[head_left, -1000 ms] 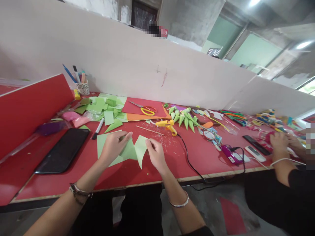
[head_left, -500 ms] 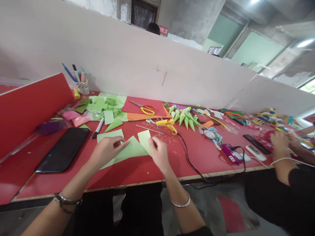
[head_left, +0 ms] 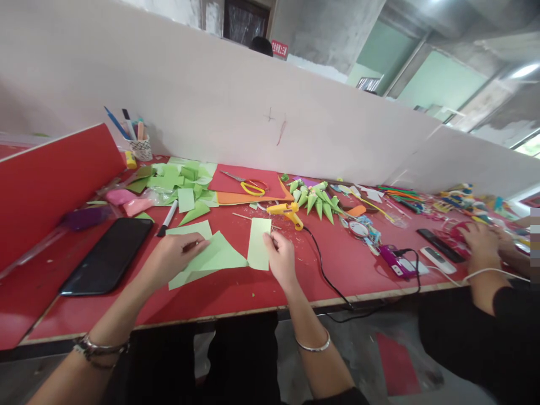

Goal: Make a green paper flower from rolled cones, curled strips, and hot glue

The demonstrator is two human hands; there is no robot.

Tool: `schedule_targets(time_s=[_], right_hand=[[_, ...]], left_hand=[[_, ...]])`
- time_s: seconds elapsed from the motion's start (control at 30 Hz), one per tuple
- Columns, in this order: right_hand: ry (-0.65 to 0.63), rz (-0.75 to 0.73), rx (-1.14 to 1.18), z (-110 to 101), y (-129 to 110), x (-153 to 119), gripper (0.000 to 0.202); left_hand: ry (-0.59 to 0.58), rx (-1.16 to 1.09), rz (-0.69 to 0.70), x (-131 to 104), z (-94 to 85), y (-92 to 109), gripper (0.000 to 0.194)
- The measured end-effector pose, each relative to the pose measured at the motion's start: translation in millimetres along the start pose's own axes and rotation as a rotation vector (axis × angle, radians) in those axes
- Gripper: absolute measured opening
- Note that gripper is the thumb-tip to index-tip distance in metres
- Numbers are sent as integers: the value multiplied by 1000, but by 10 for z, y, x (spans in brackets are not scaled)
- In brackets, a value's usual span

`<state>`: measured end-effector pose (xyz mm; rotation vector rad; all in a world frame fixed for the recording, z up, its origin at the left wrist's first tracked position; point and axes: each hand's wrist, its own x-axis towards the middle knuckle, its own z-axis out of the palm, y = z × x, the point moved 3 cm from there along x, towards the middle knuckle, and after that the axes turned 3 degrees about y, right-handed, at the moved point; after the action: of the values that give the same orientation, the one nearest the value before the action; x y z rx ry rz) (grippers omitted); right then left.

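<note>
Shifted rightward, right fingers (head_left: 270, 242) pinch a green strip (head_left: 257, 248), left fingers (head_left: 201, 244) a sheet (head_left: 223, 253); a cup (head_left: 140, 150) holds pens (head_left: 130, 126).

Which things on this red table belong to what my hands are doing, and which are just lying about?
In hand:
Larger light green paper sheet, at your left hand
Light green paper strip, held by your right hand

Apparently just lying about, untouched:
Yellow hot glue gun
Scissors
Black smartphone
Marker
Green paper cones

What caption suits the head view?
Left hand on green paper, right hand holding a pale green rectangle, yellow glue gun beyond on the red table.
</note>
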<state>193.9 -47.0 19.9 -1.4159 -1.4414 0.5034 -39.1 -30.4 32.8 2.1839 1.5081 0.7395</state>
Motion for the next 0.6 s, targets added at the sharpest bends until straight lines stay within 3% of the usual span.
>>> schedule_targets(time_s=[0.13, 0.23, 0.3, 0.4, 0.6], right_hand=[[17, 33, 63, 12, 17, -6, 32], [94, 67, 101, -6, 1, -10, 30], [140, 103, 136, -9, -15, -12, 30], [201, 187, 242, 28, -12, -5, 30], [259, 424, 561, 161, 74, 13, 43]], left_hand=[[21, -306, -84, -29, 25, -49, 37], [-49, -751, -167, -68, 78, -62, 62], [-75, -919, -216, -88, 110, -63, 77], [-23, -946, -276, -98, 149, -84, 82], [168, -909, -364, -151, 306, -165, 69]])
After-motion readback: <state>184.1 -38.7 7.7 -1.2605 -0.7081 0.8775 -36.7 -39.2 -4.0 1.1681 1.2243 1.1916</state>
